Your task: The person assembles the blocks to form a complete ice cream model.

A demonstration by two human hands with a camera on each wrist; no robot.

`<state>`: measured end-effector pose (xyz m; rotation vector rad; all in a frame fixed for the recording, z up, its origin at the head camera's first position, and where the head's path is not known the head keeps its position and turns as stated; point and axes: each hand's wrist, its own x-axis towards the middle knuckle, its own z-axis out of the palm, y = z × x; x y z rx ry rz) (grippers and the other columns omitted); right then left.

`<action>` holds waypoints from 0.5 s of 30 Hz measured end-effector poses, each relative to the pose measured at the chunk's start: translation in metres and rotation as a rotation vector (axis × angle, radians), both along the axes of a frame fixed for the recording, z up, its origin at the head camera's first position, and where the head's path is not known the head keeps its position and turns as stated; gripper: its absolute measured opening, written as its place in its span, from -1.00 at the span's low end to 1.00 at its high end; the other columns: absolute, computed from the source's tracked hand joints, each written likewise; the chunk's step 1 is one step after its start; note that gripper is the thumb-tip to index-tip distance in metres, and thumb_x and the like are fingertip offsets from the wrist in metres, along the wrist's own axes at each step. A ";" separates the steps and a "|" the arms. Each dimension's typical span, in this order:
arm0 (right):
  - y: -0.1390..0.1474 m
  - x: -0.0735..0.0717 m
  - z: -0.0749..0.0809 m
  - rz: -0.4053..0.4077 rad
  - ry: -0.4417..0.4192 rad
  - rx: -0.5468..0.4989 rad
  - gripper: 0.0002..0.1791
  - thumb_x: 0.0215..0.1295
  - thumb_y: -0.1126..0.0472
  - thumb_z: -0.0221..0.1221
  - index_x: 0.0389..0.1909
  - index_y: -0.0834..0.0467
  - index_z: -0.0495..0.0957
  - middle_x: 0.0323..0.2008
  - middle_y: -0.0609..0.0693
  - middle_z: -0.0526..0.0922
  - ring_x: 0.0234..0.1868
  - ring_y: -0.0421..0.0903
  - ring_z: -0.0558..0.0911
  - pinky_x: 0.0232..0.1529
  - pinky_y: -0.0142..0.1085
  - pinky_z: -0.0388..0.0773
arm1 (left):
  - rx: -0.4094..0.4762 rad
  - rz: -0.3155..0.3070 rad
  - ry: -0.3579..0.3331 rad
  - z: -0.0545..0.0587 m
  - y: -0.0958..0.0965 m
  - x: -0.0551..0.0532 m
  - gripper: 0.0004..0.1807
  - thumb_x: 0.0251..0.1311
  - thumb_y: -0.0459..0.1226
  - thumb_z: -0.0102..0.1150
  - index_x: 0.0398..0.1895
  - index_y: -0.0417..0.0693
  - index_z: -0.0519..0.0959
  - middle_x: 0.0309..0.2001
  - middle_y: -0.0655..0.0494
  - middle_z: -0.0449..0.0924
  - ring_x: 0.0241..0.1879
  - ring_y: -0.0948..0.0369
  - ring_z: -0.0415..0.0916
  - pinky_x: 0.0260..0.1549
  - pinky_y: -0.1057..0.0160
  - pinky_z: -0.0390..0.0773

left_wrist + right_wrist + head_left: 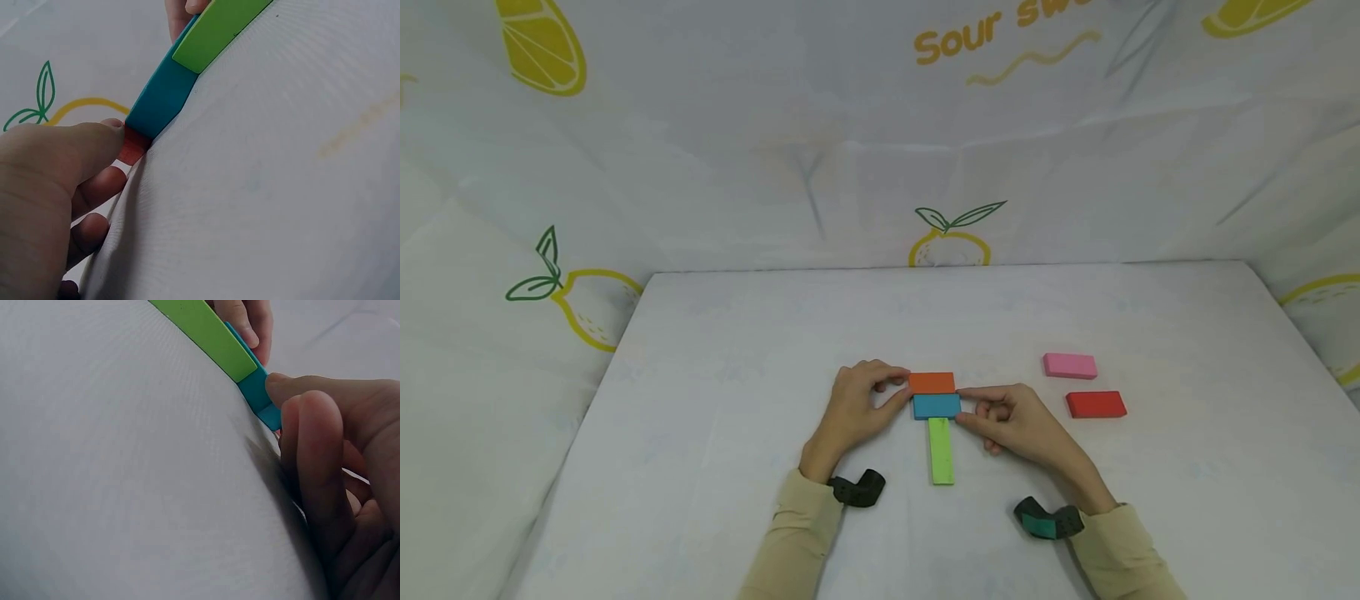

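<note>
An orange block (932, 382), a blue block (937, 407) and a green block (941, 451) lie on the white table. Orange and blue sit side by side lengthwise across; green runs from the blue one's near side toward the person, forming a T shape. My left hand (859, 407) pinches the orange block's left end between thumb and index finger. At the right end of the blue block, my right hand (1017, 422) holds it with thumb and index finger, the other fingers curled. In the left wrist view the thumb (94, 145) is at the orange block's end.
A pink block (1070, 366) and a red block (1096, 405) lie to the right, beyond the right hand. The white table (715, 333) meets a lemon-printed cloth (737, 167) at its back edge. Dark bands (859, 488) are on both wrists.
</note>
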<state>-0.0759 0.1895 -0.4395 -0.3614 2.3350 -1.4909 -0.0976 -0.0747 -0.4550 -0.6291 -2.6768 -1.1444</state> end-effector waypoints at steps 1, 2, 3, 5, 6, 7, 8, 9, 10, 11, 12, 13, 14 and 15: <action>0.000 0.000 0.000 0.000 0.002 0.001 -0.51 0.28 0.16 0.39 0.18 0.30 0.63 -0.63 -0.05 0.52 -0.70 -0.22 0.52 -0.55 -0.41 0.44 | -0.001 0.001 0.002 0.000 0.000 0.000 -0.76 0.22 -0.17 0.40 -0.07 0.01 0.77 -0.27 0.19 0.76 -0.31 0.27 0.52 -0.21 0.30 0.20; 0.000 0.000 0.000 0.001 0.003 0.000 -0.51 0.28 0.16 0.39 0.18 0.30 0.63 -0.63 -0.04 0.52 -0.70 -0.22 0.53 -0.55 -0.41 0.45 | -0.001 0.002 0.004 0.001 0.001 0.000 -0.76 0.22 -0.17 0.40 -0.07 0.01 0.77 -0.27 0.19 0.76 -0.32 0.27 0.52 -0.21 0.31 0.19; 0.000 -0.001 0.000 0.003 0.004 0.000 -0.51 0.28 0.16 0.39 0.18 0.30 0.63 -0.63 -0.04 0.53 -0.70 -0.21 0.53 -0.55 -0.41 0.45 | 0.001 0.003 0.005 0.001 0.001 0.000 -0.76 0.22 -0.17 0.40 -0.07 0.01 0.77 -0.27 0.19 0.76 -0.32 0.27 0.51 -0.22 0.31 0.19; 0.000 -0.001 -0.001 0.005 0.004 0.003 -0.50 0.28 0.16 0.39 0.18 0.30 0.63 -0.62 -0.04 0.53 -0.70 -0.21 0.53 -0.54 -0.41 0.46 | 0.004 0.008 0.010 0.001 0.002 0.000 -0.77 0.22 -0.17 0.40 -0.09 0.02 0.77 -0.28 0.20 0.76 -0.33 0.28 0.50 -0.22 0.31 0.19; 0.001 -0.001 -0.001 0.006 0.003 0.003 -0.50 0.28 0.16 0.39 0.18 0.31 0.63 -0.62 -0.04 0.53 -0.70 -0.22 0.53 -0.54 -0.41 0.47 | 0.006 0.009 0.009 0.002 0.002 0.000 -0.78 0.22 -0.17 0.40 -0.09 0.02 0.77 -0.29 0.20 0.76 -0.34 0.28 0.50 -0.22 0.31 0.18; 0.001 -0.001 -0.001 0.007 0.001 0.002 -0.50 0.28 0.16 0.39 0.18 0.31 0.62 -0.62 -0.04 0.53 -0.69 -0.22 0.53 -0.54 -0.42 0.47 | 0.007 0.011 0.008 0.002 0.002 0.000 -0.78 0.21 -0.17 0.40 -0.10 0.02 0.78 -0.29 0.21 0.76 -0.34 0.28 0.49 -0.22 0.31 0.18; 0.001 -0.001 0.000 0.008 -0.001 0.001 -0.50 0.28 0.16 0.39 0.18 0.31 0.62 -0.62 -0.04 0.53 -0.69 -0.22 0.53 -0.55 -0.42 0.47 | 0.007 0.012 0.006 0.002 0.002 0.000 -0.78 0.21 -0.17 0.40 -0.10 0.03 0.78 -0.30 0.21 0.76 -0.35 0.27 0.49 -0.21 0.31 0.18; 0.001 -0.001 0.000 0.008 -0.003 0.002 -0.50 0.28 0.16 0.39 0.19 0.32 0.62 -0.62 -0.04 0.53 -0.69 -0.22 0.53 -0.55 -0.42 0.47 | 0.006 0.013 0.002 0.002 0.002 0.000 -0.78 0.21 -0.17 0.40 -0.10 0.03 0.78 -0.30 0.21 0.76 -0.35 0.27 0.49 -0.21 0.31 0.18; 0.001 -0.001 0.000 0.009 -0.004 0.002 -0.49 0.28 0.16 0.39 0.19 0.32 0.62 -0.62 -0.04 0.53 -0.69 -0.22 0.53 -0.55 -0.42 0.46 | 0.006 0.015 -0.002 0.002 0.002 0.000 -0.78 0.21 -0.16 0.40 -0.10 0.03 0.78 -0.30 0.21 0.76 -0.35 0.27 0.49 -0.21 0.31 0.18; 0.001 -0.001 0.000 0.009 -0.005 0.000 -0.49 0.28 0.16 0.39 0.19 0.32 0.62 -0.62 -0.04 0.53 -0.69 -0.22 0.53 -0.55 -0.41 0.46 | 0.005 0.017 -0.003 0.002 0.002 0.000 -0.78 0.21 -0.16 0.40 -0.11 0.03 0.78 -0.30 0.21 0.76 -0.35 0.27 0.49 -0.20 0.31 0.18; 0.001 -0.001 0.000 0.009 -0.005 0.000 -0.49 0.28 0.16 0.39 0.19 0.32 0.62 -0.62 -0.04 0.53 -0.69 -0.22 0.53 -0.55 -0.41 0.46 | 0.008 0.019 -0.011 0.002 0.002 0.001 -0.78 0.20 -0.16 0.40 -0.10 0.04 0.78 -0.30 0.21 0.77 -0.35 0.26 0.49 -0.20 0.31 0.18; 0.001 -0.001 0.000 0.009 -0.005 0.000 -0.49 0.28 0.16 0.39 0.19 0.32 0.62 -0.63 -0.04 0.52 -0.69 -0.22 0.53 -0.55 -0.41 0.45 | 0.009 0.021 -0.016 0.002 0.003 0.000 -0.78 0.20 -0.15 0.40 -0.10 0.04 0.78 -0.30 0.21 0.77 -0.35 0.26 0.49 -0.19 0.30 0.18; 0.001 -0.001 0.000 0.009 -0.004 0.000 -0.49 0.28 0.16 0.39 0.19 0.32 0.62 -0.63 -0.04 0.52 -0.69 -0.22 0.53 -0.55 -0.41 0.45 | 0.011 0.023 -0.022 0.002 0.003 0.000 -0.78 0.20 -0.15 0.40 -0.10 0.04 0.78 -0.29 0.21 0.77 -0.34 0.26 0.49 -0.19 0.30 0.18; 0.001 -0.001 -0.001 0.008 -0.003 0.000 -0.49 0.28 0.16 0.39 0.18 0.32 0.62 -0.63 -0.05 0.52 -0.70 -0.22 0.53 -0.55 -0.41 0.45 | 0.013 0.025 -0.026 0.002 0.003 0.000 -0.78 0.20 -0.15 0.40 -0.10 0.03 0.78 -0.29 0.20 0.77 -0.34 0.25 0.49 -0.19 0.30 0.18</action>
